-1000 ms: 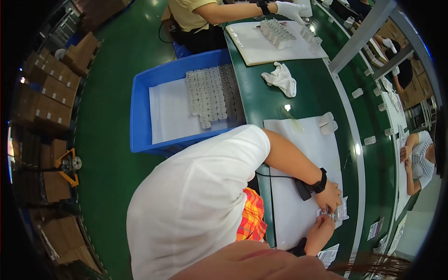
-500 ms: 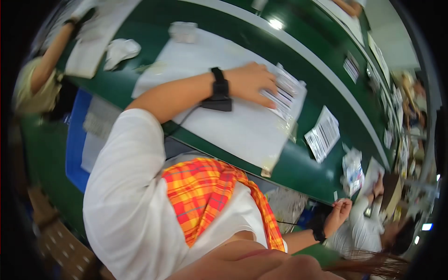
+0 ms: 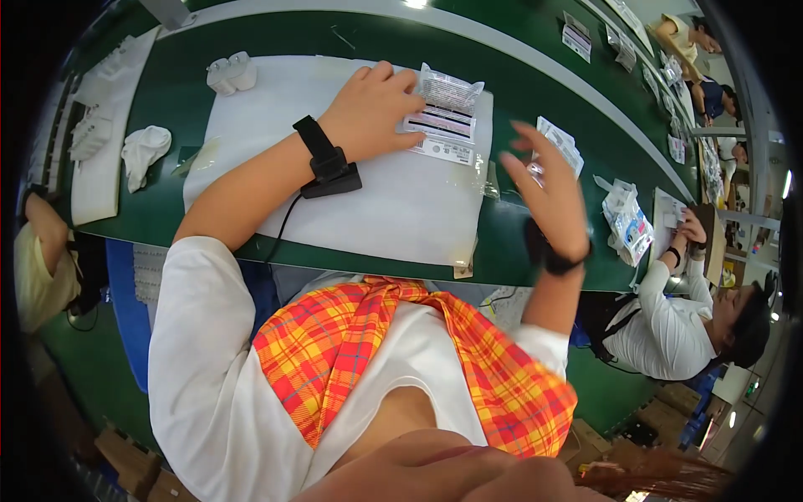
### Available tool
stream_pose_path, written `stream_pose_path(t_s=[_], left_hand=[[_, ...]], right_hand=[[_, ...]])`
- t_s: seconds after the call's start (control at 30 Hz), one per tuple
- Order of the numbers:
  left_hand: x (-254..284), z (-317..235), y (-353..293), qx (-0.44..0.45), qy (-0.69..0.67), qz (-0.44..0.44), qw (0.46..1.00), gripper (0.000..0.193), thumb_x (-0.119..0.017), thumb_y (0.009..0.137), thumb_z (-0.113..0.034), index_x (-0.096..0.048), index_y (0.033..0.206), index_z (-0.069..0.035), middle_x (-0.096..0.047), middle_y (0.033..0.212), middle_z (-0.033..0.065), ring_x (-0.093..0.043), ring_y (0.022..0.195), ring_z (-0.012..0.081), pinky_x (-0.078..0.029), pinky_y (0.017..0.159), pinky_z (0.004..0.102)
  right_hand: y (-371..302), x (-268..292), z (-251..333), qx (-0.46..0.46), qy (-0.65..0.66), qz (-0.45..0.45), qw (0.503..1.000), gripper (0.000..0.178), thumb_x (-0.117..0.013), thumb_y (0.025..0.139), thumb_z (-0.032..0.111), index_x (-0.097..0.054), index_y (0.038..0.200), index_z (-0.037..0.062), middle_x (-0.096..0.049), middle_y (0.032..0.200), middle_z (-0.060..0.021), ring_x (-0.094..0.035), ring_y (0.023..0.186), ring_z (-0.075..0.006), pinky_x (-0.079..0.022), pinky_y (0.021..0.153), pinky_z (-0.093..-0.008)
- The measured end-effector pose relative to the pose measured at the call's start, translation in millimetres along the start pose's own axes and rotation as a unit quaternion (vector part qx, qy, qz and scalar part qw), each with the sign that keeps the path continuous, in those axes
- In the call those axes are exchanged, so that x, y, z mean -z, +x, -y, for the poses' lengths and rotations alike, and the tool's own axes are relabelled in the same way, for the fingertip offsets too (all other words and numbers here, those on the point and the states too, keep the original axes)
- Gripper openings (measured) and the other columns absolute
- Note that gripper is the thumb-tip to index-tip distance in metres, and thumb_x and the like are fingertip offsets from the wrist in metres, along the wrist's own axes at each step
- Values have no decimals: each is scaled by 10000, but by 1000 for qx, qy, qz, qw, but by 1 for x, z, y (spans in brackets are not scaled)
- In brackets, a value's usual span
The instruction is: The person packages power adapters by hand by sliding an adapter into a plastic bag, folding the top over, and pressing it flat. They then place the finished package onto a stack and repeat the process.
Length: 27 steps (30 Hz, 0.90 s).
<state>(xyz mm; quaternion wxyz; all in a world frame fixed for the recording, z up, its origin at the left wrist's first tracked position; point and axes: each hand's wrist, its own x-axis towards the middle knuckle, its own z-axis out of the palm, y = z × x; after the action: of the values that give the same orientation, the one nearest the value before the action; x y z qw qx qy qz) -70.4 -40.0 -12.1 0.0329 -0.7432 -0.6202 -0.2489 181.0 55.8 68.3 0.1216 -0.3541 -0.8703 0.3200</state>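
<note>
My left hand [image 3: 372,113] lies on the white mat [image 3: 335,213] with fingers spread. Its fingertips and thumb touch the left edge of a clear printed packet [image 3: 450,100]. Below that packet a white printed strip [image 3: 443,151] shows, with the thumb at its left end. My right hand [image 3: 548,188] hovers to the right of the mat, slightly blurred. Its thumb and fingers are apart, and nothing shows between them. Behind it another shiny printed packet [image 3: 562,144] lies on the green table, partly hidden by the hand.
A white plug-shaped piece [image 3: 232,74] stands at the mat's far left corner. Left of the mat lies a crumpled white cloth [image 3: 146,155]. Plastic bags [image 3: 627,222] lie at the right, near a co-worker in white [image 3: 669,326]. A blue bin [image 3: 125,318] stands below the table's left part.
My right hand has risen from the table's lower right edge to beside the mat; the small white piece at its fingertips no longer shows. The view has turned. My left hand stays at the packet.
</note>
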Motion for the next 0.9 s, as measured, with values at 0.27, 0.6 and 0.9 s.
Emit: stream_pose_path(t_s=[0.27,0.6,0.9], left_hand=[[-11,10,4,38,0,-24,999,211,-653,750,-243,-672,885,-81,-584,971,84,-512,995,262,-426,853,390],[-21,24,12,70,-48,15,996,155,-578,784,-175,-628,852,-45,-579,907,108,-549,895,291,-476,756,409],[-24,27,3,81,-36,38,995,140,-545,811,-165,-609,838,-43,-567,921,105,-540,889,293,-475,752,415]], right_hand=[[86,-28,-34,41,-112,85,989,667,-710,771,219,-441,1361,63,-619,1014,-162,-601,859,-255,-482,802,-322],[150,17,-64,73,-192,-60,977,604,-726,773,335,-558,1235,-15,-595,1175,-215,-577,1087,-316,-459,913,-386],[36,48,-106,-101,-250,142,952,330,-727,754,201,-624,1011,21,-659,914,-142,-631,874,-263,-485,786,-330]])
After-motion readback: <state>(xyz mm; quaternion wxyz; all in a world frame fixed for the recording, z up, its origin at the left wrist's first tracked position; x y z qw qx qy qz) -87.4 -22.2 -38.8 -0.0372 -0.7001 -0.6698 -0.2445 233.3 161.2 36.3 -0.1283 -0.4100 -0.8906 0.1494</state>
